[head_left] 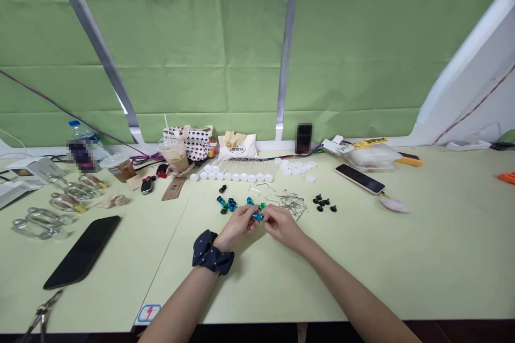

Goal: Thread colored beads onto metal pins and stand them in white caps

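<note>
The left grip pinches a blue part above the desk. The right grip curls beside it; from here I cannot tell what that one holds.

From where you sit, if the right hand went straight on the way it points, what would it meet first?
Probably the small blue piece held by the left hand, close ahead of the right hand; depth there is unclear.

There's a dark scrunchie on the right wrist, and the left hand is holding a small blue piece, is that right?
Not quite: the head view shows the dark scrunchie on the left wrist, not the right. The left hand is indeed holding a small blue piece.
</note>
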{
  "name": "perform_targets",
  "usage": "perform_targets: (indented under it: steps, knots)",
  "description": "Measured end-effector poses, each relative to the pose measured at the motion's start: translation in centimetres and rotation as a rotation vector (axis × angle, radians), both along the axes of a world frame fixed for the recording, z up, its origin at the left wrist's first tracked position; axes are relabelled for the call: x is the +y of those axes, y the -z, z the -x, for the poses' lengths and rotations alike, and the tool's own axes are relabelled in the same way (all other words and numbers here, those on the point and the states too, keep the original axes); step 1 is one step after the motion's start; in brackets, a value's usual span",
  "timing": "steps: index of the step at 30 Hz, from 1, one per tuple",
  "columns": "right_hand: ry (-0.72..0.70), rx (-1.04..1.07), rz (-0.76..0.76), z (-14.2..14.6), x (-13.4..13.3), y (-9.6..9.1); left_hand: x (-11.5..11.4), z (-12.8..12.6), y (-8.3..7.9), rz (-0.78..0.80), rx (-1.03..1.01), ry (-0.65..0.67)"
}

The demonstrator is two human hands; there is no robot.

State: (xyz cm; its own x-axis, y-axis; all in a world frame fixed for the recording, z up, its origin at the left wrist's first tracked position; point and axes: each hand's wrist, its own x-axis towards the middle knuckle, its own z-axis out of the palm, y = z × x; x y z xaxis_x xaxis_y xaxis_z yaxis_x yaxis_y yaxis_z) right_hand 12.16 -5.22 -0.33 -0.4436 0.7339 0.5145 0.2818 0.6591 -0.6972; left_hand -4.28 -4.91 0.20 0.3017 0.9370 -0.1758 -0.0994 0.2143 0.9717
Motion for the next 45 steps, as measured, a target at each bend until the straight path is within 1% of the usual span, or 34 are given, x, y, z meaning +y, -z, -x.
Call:
perform_targets:
  steps: [3,4,6,8,11,12,13,17,18,20,22,25,27,29,31,33,36,38,39,40,42,44,45]
  knots:
    - [0.034,0.029,0.114,-0.6,0.5,0.2,-0.5,-0.1,-0.8,-0.144,-0.018,0.096]
    - [0.041,0.037,0.16,-0.8,0.7,0.3,-0.6,-0.2,-0.9,-0.18,-0.012,0.124]
    - [0.051,0.025,0.212,-1.1,0.9,0.3,-0.7,-0.3,-0.7,-0.222,0.033,0.136]
    - [0.066,-0.018,0.195,-1.1,0.9,0.4,-0.5,-0.5,-0.1,-0.246,0.128,0.079]
    - [0.08,-0.083,0.121,-0.8,0.6,0.3,-0.3,-0.7,0.8,-0.281,0.287,-0.051]
    - [0.075,-0.104,0.094,-0.6,0.4,0.2,-0.2,-0.8,1.0,-0.255,0.305,-0.071]
    - [0.067,-0.127,0.064,-0.5,0.3,0.2,-0.2,-0.8,1.2,-0.197,0.3,-0.074]
    - [0.063,-0.235,-0.097,0.0,-0.2,0.0,0.1,-0.8,1.5,0.152,0.144,-0.027]
    - [0.072,-0.257,-0.126,0.1,-0.3,0.0,0.1,-0.8,1.6,0.203,0.104,-0.021]
    - [0.093,-0.275,-0.147,0.1,-0.3,0.1,0.1,-0.8,1.7,0.229,0.074,-0.012]
    - [0.117,-0.249,-0.115,0.0,-0.1,0.2,-0.1,-0.9,1.5,0.15,0.088,-0.032]
    - [0.144,-0.167,-0.004,-0.6,0.3,0.4,-0.4,-1.0,0.9,-0.096,0.032,-0.063]
    - [0.135,-0.115,0.078,-0.9,0.6,0.5,-0.5,-1.0,0.4,-0.232,-0.005,-0.045]
    - [0.111,-0.08,0.136,-1.1,0.8,0.6,-0.5,-1.0,0.3,-0.267,0.028,-0.019]
    - [0.092,-0.069,0.153,-1.1,0.7,0.6,-0.4,-1.0,0.4,-0.216,0.087,-0.003]
    - [0.079,-0.081,0.121,-0.9,0.6,0.4,-0.3,-0.9,0.7,-0.131,0.14,-0.002]
    - [0.062,-0.092,0.038,-0.7,0.4,0.0,-0.1,-0.7,1.1,0.004,0.187,-0.06]
    - [0.08,-0.082,0.014,-0.7,0.5,0.0,0.1,-0.4,1.2,0.041,0.215,-0.09]
    - [0.109,-0.072,0.024,-0.9,0.7,0.1,0.2,-0.3,1.2,0.011,0.248,-0.104]
    - [0.15,-0.058,0.047,-1.2,1.0,0.2,0.3,-0.2,1.2,-0.061,0.302,-0.135]
    - [0.265,-0.01,0.129,-2.3,1.9,0.5,0.3,0.0,1.3,-0.275,0.459,-0.242]
    - [0.403,0.056,0.241,-4.2,2.9,0.7,0.3,0.2,1.7,-0.451,0.622,-0.318]
    - [0.481,0.081,0.292,-5.4,3.4,0.8,0.2,0.2,1.8,-0.494,0.689,-0.323]
